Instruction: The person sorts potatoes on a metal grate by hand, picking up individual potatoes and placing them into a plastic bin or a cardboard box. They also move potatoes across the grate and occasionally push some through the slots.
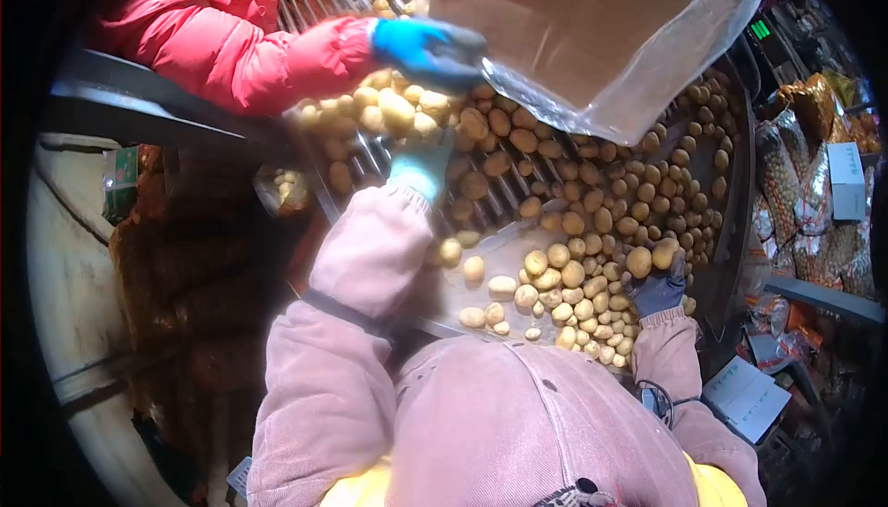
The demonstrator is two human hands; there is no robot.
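Note:
Many potatoes (573, 276) lie heaped on a metal table with slatted rollers (518, 197). My left hand (422, 166), in a pale teal glove, reaches over the slats and touches the potatoes (398, 109) there; its fingertips are partly hidden. On the right, my right hand (659, 290) wears a dark glove. Its fingers curl around two potatoes (652, 257) above the pile. Small potatoes lie on the bare metal plate (453, 294) between my arms.
Opposite, a person in a red jacket (213, 35) has a blue-gloved hand (427, 52) near a clear plastic sheet (629, 91) over a brown panel. Filled mesh bags (805, 174) and white boxes (747, 398) stand at right. A metal rail (139, 100) runs at left.

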